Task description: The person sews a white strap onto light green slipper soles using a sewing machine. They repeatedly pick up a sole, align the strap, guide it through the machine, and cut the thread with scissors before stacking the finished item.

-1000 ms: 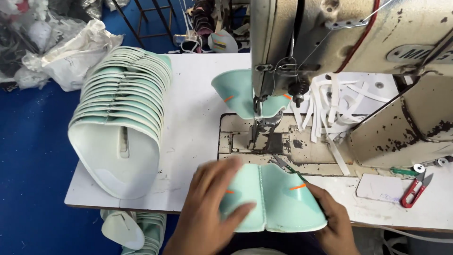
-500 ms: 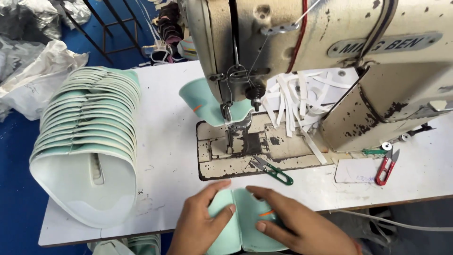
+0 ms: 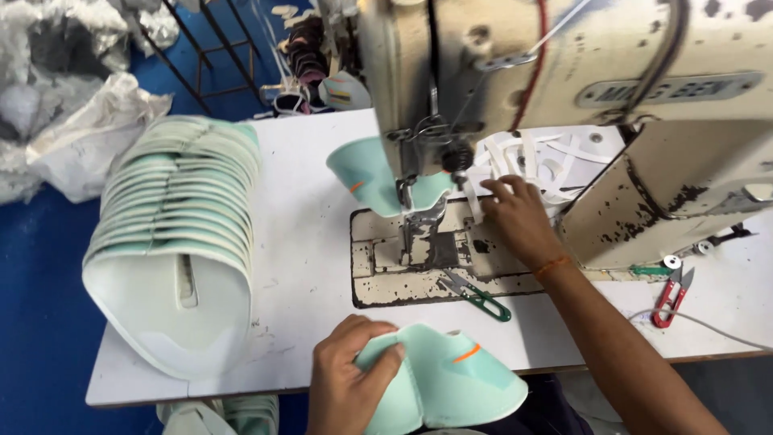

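My left hand (image 3: 346, 379) grips a mint-green curved fabric piece (image 3: 451, 383) with a small orange mark at the table's near edge. My right hand (image 3: 515, 217) reaches up beside the needle of the cream sewing machine (image 3: 564, 72), its fingers on the white straps (image 3: 555, 161) lying by the machine arm. Whether it pinches one I cannot tell. Another mint-green piece (image 3: 366, 173) sits behind the presser foot (image 3: 419, 217).
A long nested stack of mint-green pieces (image 3: 177, 225) lies on the left of the white table (image 3: 306, 242). Green-handled snips (image 3: 479, 296) rest by the worn needle plate, red-handled snips (image 3: 668, 298) at right. White bags (image 3: 80, 129) sit on the blue floor.
My right hand left the mint-green piece and moved up to the white straps by the needle. My left hand keeps hold of the piece. The view shifted closer.
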